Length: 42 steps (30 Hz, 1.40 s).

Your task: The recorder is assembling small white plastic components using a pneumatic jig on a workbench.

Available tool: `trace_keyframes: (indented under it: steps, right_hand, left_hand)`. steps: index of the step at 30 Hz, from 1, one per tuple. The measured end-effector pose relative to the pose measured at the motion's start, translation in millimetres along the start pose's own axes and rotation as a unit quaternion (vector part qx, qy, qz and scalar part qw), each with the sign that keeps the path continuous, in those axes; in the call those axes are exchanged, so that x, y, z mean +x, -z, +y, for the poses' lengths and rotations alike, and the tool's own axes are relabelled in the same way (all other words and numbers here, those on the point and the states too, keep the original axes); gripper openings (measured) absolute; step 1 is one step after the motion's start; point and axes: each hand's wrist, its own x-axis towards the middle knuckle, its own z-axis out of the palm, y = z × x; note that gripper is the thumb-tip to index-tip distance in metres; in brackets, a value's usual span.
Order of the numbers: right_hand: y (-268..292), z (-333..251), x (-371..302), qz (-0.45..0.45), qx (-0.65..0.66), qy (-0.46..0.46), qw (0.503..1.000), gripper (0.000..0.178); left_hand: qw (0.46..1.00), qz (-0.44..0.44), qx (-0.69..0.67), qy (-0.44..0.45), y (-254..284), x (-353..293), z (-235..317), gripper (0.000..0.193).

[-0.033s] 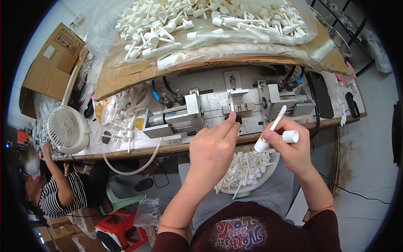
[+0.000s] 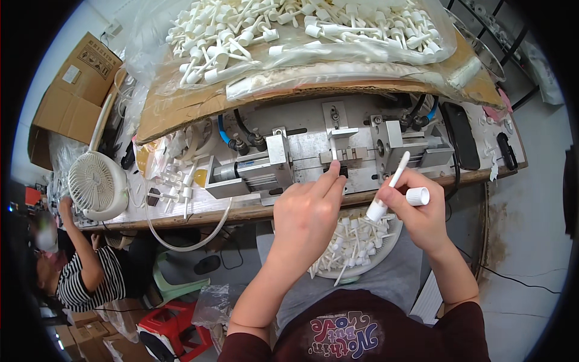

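Note:
My left hand (image 2: 304, 217) reaches over the table's front edge with its index finger stretched out. That fingertip rests on the near end of a thin white stick (image 2: 335, 152) lying in the small metal fixture (image 2: 356, 154). The left thumb is hidden. To the right, my right hand (image 2: 422, 208) is closed around white capped applicators. One applicator (image 2: 398, 175) points its stick upward, with its ribbed cap at the lower left. A second white cap (image 2: 417, 196) sticks out between the fingers. Below both hands, a round white basin (image 2: 392, 244) in my lap holds many similar applicators.
Metal cylinder clamps (image 2: 277, 160) (image 2: 389, 145) flank the fixture. Overhead, a cardboard shelf (image 2: 181, 114) carries a heap of applicators (image 2: 241, 36). A black phone (image 2: 459, 136) lies right; a white fan (image 2: 96, 184) stands left. A co-worker in a striped shirt (image 2: 90, 277) sits far left.
My left hand has shifted very slightly to the right, its fingertip still on the stick. The co-worker's raised hand has moved slightly up. My right hand is nearly still.

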Motion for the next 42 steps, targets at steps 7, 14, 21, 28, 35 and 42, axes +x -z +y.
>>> trace_keyframes:
  steps: [7,14,21,28,35,42]
  right_hand:
    - [-9.8,0.3,0.9,0.015,0.007,-0.030,0.999,0.022]
    - [-8.4,33.5,-13.7,0.097,0.070,-0.035,0.992,0.026]
    - [-15.2,46.8,-29.6,0.098,0.044,-0.003,0.994,0.029]
    - [-40.9,41.0,-39.1,0.047,0.056,0.018,0.997,0.028]
    - [-46.6,32.5,-50.5,0.040,0.058,0.020,0.997,0.030]
    - [-54.6,37.4,-64.8,0.026,0.049,0.002,0.998,0.031]
  left_hand:
    - [0.999,0.009,-0.031,-0.001,-0.7,0.0,-7.4,0.027]
    - [0.937,0.163,-0.310,0.001,26.2,-15.8,8.8,0.014]
    - [0.555,0.709,-0.425,-0.091,136.5,-39.0,46.4,0.004]
    - [0.563,0.722,-0.118,-0.385,186.5,-75.2,98.5,0.031]
    - [0.576,0.680,-0.081,-0.445,227.8,-94.5,100.5,0.014]
    - [0.563,0.607,-0.055,-0.558,252.9,-113.4,104.3,0.008]
